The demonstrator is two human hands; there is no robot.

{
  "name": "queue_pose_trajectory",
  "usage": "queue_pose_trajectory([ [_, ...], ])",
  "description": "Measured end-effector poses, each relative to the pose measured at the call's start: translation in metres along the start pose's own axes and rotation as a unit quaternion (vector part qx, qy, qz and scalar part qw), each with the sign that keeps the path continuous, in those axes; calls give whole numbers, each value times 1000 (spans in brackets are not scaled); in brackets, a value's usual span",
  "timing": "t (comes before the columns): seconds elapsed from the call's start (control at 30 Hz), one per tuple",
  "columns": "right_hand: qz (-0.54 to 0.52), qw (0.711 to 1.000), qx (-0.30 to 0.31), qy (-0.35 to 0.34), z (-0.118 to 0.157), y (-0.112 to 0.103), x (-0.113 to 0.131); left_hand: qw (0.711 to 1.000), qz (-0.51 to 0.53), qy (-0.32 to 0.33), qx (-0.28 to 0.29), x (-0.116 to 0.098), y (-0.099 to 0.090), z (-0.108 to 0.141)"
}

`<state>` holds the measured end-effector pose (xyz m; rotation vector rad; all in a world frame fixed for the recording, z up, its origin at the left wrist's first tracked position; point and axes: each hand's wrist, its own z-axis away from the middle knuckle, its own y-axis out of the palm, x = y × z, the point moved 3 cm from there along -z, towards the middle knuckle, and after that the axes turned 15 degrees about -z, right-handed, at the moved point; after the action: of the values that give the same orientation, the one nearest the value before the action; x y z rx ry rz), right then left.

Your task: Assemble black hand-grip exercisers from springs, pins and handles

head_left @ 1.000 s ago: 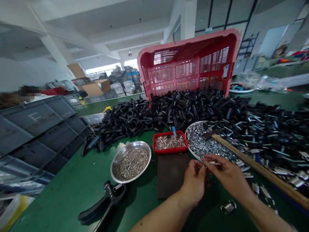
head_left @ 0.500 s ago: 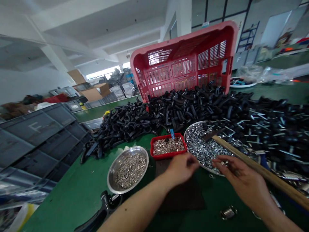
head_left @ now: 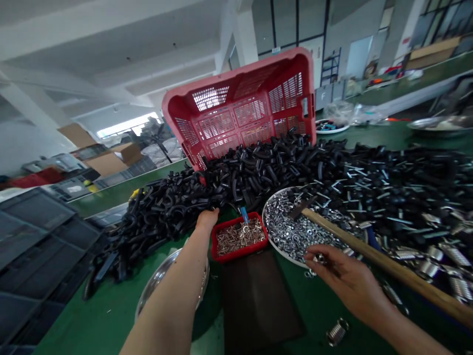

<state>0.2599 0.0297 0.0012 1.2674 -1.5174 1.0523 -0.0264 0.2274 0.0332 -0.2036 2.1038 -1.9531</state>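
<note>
My left hand (head_left: 207, 220) reaches forward to the near edge of a heap of black curved plastic handles (head_left: 254, 170), just left of a red tray (head_left: 219, 254) of small metal pins. Its fingers are mostly hidden behind the hand. My right hand (head_left: 343, 273) is closed, thumb against fingers, on a small shiny metal part (head_left: 318, 258). That hand hovers at the front rim of a white round tray (head_left: 275, 246) full of small metal pieces. A coil spring (head_left: 337, 333) lies on the table below it.
A hammer (head_left: 347, 239) lies across the white tray. Under my left forearm is a steel bowl (head_left: 148, 286), partly covered. A dark mat (head_left: 258, 301) lies in front. Behind the heap a red crate (head_left: 240, 76) is tipped on its side. Grey crates (head_left: 40, 266) stand left.
My left hand has moved from beside the white tray to the handles, leftward and forward. My right hand stays near the tray with its metal part. The view has turned right.
</note>
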Motion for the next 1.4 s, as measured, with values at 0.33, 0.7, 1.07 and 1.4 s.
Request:
queue_pose_trajectory([
  [0.33,43,997,-67,-14,1,-3,17,828,551,95,-38,1,-51,96],
  [0.7,-77,994,74,8,-12,40,46,469,759,-110,438,-53,44,221],
  [1.07,59,989,137,-19,-21,57,40,400,736,-101,536,-50,48,220],
  [1.4,149,970,148,118,-52,35,7,305,722,-18,620,-43,48,223],
])
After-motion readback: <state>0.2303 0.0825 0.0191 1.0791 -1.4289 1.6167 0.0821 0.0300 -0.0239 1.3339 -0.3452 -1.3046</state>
